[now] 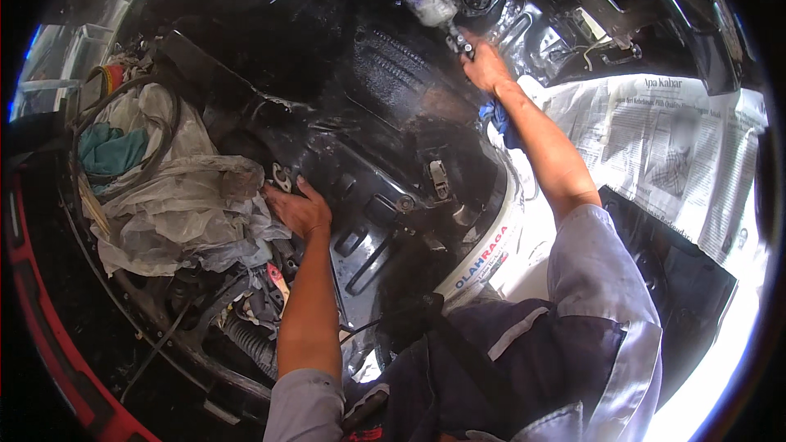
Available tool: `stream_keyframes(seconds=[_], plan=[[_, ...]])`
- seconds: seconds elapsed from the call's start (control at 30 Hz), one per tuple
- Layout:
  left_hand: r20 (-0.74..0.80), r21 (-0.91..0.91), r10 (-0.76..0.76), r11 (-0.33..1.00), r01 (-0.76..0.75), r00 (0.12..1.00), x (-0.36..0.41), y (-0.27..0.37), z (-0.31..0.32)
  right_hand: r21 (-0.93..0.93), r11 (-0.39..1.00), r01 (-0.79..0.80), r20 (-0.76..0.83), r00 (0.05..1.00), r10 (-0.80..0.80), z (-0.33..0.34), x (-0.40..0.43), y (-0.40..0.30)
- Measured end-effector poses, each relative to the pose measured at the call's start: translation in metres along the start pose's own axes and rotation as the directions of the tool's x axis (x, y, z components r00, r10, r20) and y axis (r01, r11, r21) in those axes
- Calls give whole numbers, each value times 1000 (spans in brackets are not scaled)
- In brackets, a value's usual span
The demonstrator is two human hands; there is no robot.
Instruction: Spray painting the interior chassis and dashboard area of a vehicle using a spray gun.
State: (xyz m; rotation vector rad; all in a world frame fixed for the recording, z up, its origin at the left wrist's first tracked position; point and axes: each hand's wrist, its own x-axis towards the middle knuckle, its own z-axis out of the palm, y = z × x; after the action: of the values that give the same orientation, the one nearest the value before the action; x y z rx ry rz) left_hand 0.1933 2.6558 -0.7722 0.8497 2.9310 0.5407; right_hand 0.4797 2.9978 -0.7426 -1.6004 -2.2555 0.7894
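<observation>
My right hand (487, 67) grips a paint spray gun (459, 43) at the upper right of centre. Above its body sits a translucent, paint-stained cup (430, 0) with a dark lid. Beneath the gun spreads glossy black sheet metal (387, 67) of a vehicle body, with a grainy wet-looking patch. Left of centre, my left hand (301, 210) has its thumb raised and its palm against crumpled plastic sheeting (178, 221). Part of its fingers is hidden by the plastic. Just above the thumb is a small metal bracket (282, 177).
Newspaper (638, 141) covers panels at the right. White printed sheeting (485, 258) hangs by my torso. A green cloth (110, 150) and a dark hose (169, 129) lie on the plastic. A red-handled brush (277, 279) and corrugated tubing (249, 341) are beside my left forearm.
</observation>
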Motion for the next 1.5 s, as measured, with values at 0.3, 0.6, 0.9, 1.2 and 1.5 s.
stream_keyframes(seconds=[0.3, 0.6, 0.9, 1.2, 1.5], plan=[[-68, 17, 58, 998, -57, 996, -1, -2, 1, 430, 834, -344, 579, 814, 37, -16, -46, -38], [-4, -3, -6, 1000, 6, 1000, -2, 5, -6, 575, 772, -270, 475, 879, -47, 14, -12, -66], [-13, -14, 13, 1000, -14, 1000, -3, -3, 1, 712, 570, -411, 532, 845, -55, -35, -31, -100], [-35, 29, 43, 999, -42, 998, -4, -8, 5, 764, 542, -350, 536, 812, -232, -29, -26, -101], [-13, 52, 54, 997, -53, 998, -4, -11, 6, 527, 801, -284, 457, 890, 15, 13, -28, -92]])
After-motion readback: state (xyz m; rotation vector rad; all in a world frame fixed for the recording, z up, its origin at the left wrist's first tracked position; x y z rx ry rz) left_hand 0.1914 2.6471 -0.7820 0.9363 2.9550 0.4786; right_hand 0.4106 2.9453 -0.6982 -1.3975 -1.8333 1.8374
